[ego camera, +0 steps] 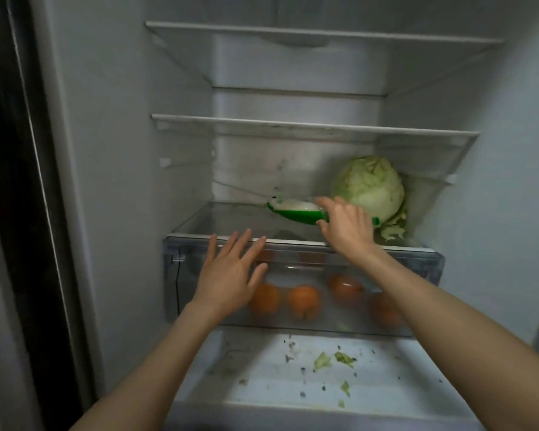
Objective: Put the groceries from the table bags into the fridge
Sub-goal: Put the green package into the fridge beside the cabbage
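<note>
So the bottle (296, 211) is clamped mid-body by the right grip (346, 225), cabbage (371, 188) just right of it; probably light, slick plastic. Left grip (231, 269) is spread, empty.

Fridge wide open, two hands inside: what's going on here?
A person is stocking the open fridge. Their right hand grips a green-and-white plastic packet lying on the glass shelf above the clear crisper drawer, just left of a pale green head of cabbage. The left hand hovers open in front of the drawer, which holds several round orange fruits. The two upper shelves look empty, and leaf scraps litter the floor below the drawer.
</note>
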Tool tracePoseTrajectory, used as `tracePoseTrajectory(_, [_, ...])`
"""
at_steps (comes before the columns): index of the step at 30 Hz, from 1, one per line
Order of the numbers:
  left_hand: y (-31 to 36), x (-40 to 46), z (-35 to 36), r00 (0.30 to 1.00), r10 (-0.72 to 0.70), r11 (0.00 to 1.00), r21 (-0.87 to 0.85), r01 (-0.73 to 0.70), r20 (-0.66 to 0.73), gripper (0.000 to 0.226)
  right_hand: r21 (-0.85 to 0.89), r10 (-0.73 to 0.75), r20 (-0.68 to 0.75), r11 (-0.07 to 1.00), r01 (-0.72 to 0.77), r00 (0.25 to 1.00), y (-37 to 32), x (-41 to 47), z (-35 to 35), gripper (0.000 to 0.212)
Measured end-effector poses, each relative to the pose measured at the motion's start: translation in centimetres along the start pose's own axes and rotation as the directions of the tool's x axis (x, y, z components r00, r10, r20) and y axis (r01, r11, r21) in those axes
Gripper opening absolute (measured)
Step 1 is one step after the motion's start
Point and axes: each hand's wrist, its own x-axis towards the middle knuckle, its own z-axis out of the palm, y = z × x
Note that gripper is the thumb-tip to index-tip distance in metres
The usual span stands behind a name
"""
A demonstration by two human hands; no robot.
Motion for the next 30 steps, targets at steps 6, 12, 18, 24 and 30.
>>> tracePoseTrajectory(6, [0.3, -0.2, 0.7, 0.992, -0.009, 0.999, -0.049, 0.003, -0.122, 0.061, 0.053, -0.027, 0.097, 0.998, 0.022, 0.995, 0.4, 3.1, 3.0, 0.043])
tracePoseTrajectory(12, [0.4, -0.2, 1.0, 0.991, -0.027, 0.997, -0.081, 0.016, -0.133, 0.06, 0.122, -0.049, 0.214, 0.992, 0.023, 0.976, 1.0, 4.7, 4.7, 0.032])
tracePoseTrajectory(18, [0.5, -0.1, 0.8, 0.992, -0.036, 0.997, -0.071, 0.028, -0.122, 0.062, 0.134, -0.061, 0.367, 0.991, 0.012, 0.928, 0.3, 5.2, 4.7, 0.038])
tracePoseTrajectory(24, [1.2, -0.2, -0.6, 0.996, -0.067, 0.998, -0.012, 0.067, 0.052, 0.056, 0.129, -0.102, 0.346, 0.99, 0.06, 0.933, 0.2, 2.2, 3.6, 0.049])
tracePoseTrajectory(30, [3.9, -4.6, -3.8, 0.969, -0.147, 0.988, -0.01, 0.152, 0.198, 0.056, 0.202, -0.148, 0.259, 0.975, 0.096, 0.954, -0.1, -5.7, -0.2, 0.054])
